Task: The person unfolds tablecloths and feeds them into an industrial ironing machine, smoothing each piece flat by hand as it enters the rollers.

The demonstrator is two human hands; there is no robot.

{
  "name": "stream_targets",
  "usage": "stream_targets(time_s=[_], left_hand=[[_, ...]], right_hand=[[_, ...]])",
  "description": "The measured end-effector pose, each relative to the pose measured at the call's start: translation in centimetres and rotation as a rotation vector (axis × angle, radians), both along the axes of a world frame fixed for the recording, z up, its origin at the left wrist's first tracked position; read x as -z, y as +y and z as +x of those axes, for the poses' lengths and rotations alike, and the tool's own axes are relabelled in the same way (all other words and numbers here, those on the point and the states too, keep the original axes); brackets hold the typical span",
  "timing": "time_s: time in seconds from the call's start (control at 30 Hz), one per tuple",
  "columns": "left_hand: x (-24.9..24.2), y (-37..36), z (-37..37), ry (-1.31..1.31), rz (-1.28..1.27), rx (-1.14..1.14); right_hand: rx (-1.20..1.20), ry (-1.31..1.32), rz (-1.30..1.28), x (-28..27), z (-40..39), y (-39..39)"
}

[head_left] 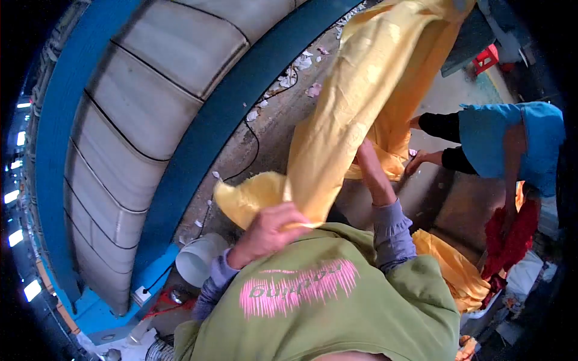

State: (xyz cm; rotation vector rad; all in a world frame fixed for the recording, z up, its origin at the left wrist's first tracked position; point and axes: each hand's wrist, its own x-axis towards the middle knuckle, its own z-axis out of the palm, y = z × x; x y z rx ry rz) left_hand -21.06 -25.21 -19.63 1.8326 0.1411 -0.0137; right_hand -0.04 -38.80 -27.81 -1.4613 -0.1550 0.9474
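Observation:
A long yellow cloth (pixel 355 78) hangs from the top of the view down to my chest. Near its lower left end, my left hand (pixel 271 231) is closed on the edge of the cloth, beside a loose fold that sticks out to the left. My right hand (pixel 364 153) reaches up behind the hanging cloth, its fingers hidden by the fabric. More yellow cloth (pixel 454 271) lies bunched at my right side.
A large padded machine with a blue frame (pixel 214 129) curves along the left. Beside it are a white bucket (pixel 200 260), a black cable and scraps on the floor. Another person in blue (pixel 512 141) bends at the right, near dark red cloth (pixel 512 240). A red stool (pixel 485 59) stands farther back.

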Motion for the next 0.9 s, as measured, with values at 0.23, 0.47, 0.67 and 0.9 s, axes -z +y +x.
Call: stream_targets(time_s=[0.23,0.47,0.67,0.9], left_hand=[[5.5,-2.1,0.8,-0.189,-0.004,0.094],[10.0,0.3,4.9,-0.026,-0.716,0.117],[7.9,1.1,7.1,0.508,-1.439,0.090],[8.1,4.5,3.9,-0.047,0.227,-0.453]], right_hand=[[0.280,0.468,0.241,-2.3,-6.3,-1.8],[0.471,-0.088,-0.110,-6.2,-8.8,-4.8],[0.323,-0.024,-0.246,-9.3,-7.6,-5.6],[-0.110,-0.761,-0.588,-4.0,-3.0,-6.4]])
